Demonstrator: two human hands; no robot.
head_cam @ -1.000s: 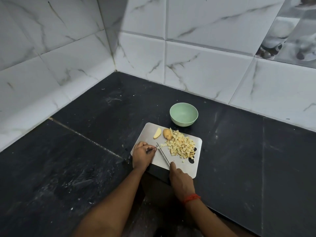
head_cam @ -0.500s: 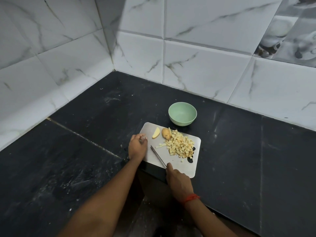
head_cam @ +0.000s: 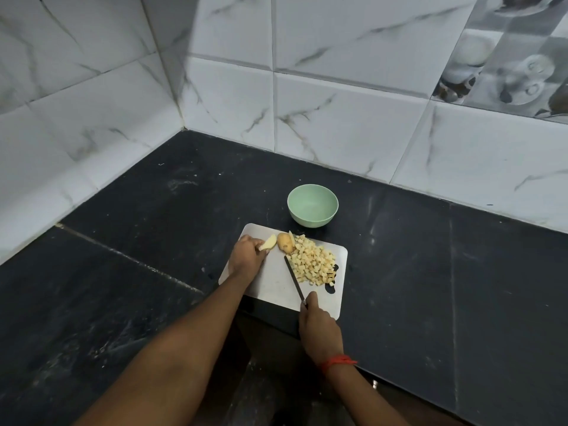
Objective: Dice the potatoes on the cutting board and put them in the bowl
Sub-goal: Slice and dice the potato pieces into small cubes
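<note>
from the head camera, the white cutting board [head_cam: 273, 287] lies on a dark counter [head_cam: 430, 272], and the green bowl [head_cam: 312, 207] stands just behind its far edge. no potato shows inside the bowl.

the left hand [head_cam: 247, 256] is at the far left part of the board. its fingertips are curled onto a pale potato slice [head_cam: 268, 242] and pinch it. just beside the slice lies a potato chunk [head_cam: 285, 242] with brown skin on it. this chunk touches a big pile of potato cubes [head_cam: 313, 264] on the right side of the board.

the right hand [head_cam: 318, 325] is wrapped tight around the handle of a knife [head_cam: 295, 279]. the thin blade points away from the person, along the left edge of the pile. i cannot tell if the blade tip touches the board. a red thread [head_cam: 338, 361] goes around the right wrist.

i think the slice is light, hard and a bit wet, so it can slip. it is best to hold it flat side down, with the fingertips tucked back from the blade. the round chunk may roll, so it needs a firm hold on its skin side. the cubes are small and loose, so it is easier to scoop them together than to pick them up one by one.
</note>
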